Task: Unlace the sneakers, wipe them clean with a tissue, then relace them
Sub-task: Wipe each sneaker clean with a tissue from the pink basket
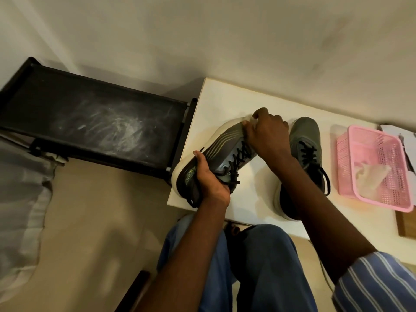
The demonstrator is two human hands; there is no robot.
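A grey sneaker [221, 140] with black laces and a white sole lies tilted on its side on the white table [254, 194]. My left hand [210, 179] grips its heel end. My right hand [266, 131] holds a crumpled white tissue [248, 119] against the toe. A second grey sneaker [307, 140], laced with black laces, stands upright on the table to the right, partly hidden behind my right forearm.
A pink plastic basket [373, 154] with crumpled tissues inside sits at the table's right side. A black dusty shelf [94, 118] stands left of the table. A wall runs behind. My blue-trousered knees are below the table edge.
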